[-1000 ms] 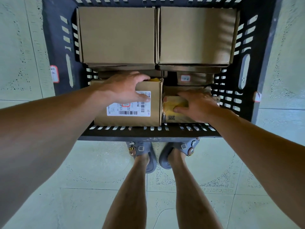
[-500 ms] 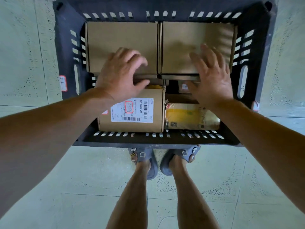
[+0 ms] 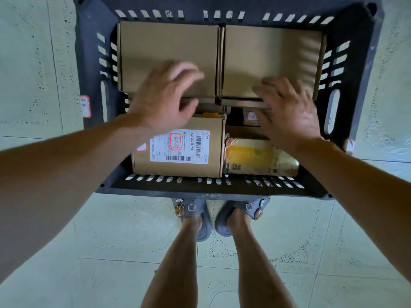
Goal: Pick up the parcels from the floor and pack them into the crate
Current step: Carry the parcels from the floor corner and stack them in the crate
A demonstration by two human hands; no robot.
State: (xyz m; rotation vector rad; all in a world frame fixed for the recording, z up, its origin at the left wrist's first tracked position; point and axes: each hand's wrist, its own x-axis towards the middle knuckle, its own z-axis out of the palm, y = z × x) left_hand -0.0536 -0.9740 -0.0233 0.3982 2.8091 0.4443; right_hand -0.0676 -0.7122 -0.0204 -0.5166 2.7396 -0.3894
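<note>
The parcels sit packed in the dark crate (image 3: 213,190): a plain brown box (image 3: 166,45) and a second plain box (image 3: 271,50) along the far wall, a labelled box (image 3: 213,134) and a yellow parcel (image 3: 255,155) along the near one; above them hover the left hand (image 3: 164,96) and right hand (image 3: 291,112), palms down, fingers spread and loose, blurred, gripping nothing. The white label (image 3: 178,147) reads 492-C55-00-Y36 beside barcodes and a red-ringed scribble; the yellow parcel carries a QR code

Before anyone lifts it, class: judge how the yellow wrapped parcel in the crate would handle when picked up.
The yellow parcel looks glossy and wrinkled, so probably slippery. Its bulging end suggests some give. Lying flat beside the labelled box, it seems unlikely to roll.
</note>
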